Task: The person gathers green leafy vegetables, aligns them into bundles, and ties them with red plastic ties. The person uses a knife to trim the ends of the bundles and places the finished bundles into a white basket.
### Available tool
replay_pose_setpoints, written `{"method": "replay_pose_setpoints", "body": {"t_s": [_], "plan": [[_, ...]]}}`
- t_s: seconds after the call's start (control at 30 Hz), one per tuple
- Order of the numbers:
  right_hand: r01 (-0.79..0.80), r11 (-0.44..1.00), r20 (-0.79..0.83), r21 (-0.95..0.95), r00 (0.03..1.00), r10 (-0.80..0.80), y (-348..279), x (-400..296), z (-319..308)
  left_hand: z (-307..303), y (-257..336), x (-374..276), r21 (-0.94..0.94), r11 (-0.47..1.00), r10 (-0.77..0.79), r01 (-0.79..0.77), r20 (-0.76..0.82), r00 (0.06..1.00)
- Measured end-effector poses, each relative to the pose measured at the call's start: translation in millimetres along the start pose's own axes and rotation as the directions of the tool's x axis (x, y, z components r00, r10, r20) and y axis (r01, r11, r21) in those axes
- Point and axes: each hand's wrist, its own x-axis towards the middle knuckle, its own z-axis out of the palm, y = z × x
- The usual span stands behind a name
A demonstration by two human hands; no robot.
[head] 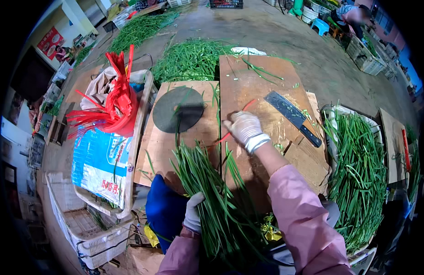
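My left hand point(194, 213), in a pale glove, grips a bunch of long green leaves point(212, 196) that look like garlic chives. The bunch slants over the near edge of the boards. On the right-hand wooden board point(253, 79), my right hand point(244, 129), in a whitish glove, has its fingers curled over a thin red plastic strip point(249, 104). Both ends of the strip stick out past the hand; the fingertips are partly hidden. Right of that hand lies a cleaver point(289, 113) with a dark handle and bits of green on its blade. A dark round disc point(178, 109) rests on the left-hand board point(153, 141).
A red tub point(127, 120) of red strips stands at left on a blue-and-white sack point(98, 161). White plastic crates point(95, 249) are below it. Cut greens point(194, 60) lie heaped behind the boards. At right is a basket of green leaves point(358, 178). A person point(352, 20) bends far right.
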Motion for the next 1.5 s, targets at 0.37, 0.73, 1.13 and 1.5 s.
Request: {"method": "replay_pose_setpoints", "body": {"t_s": [0.37,0.73,1.13,1.5], "plan": [[-0.220,0.975,-0.321,-0.029,0.926,0.199,-30,-97,-52,10,-10,-3,-0.039,0.997,-0.065,0.067,0.067,0.996],[-0.456,0.607,0.296,0.651,0.889,0.350,-56,-184,-26,38,-16,-18,-0.070,0.963,-0.242,0.261,0.203,0.949],[-0.134,0.717,-0.015,0.684,0.980,0.197,-122,-160,-48,-2,-20,-20,-0.149,0.987,0.098,-0.063,0.244,0.965],[-0.089,0.993,0.205,-0.073,0.973,0.102,-73,-49,45,-6,8,-26,-0.418,0.900,0.095,0.122,0.464,0.881]]}}
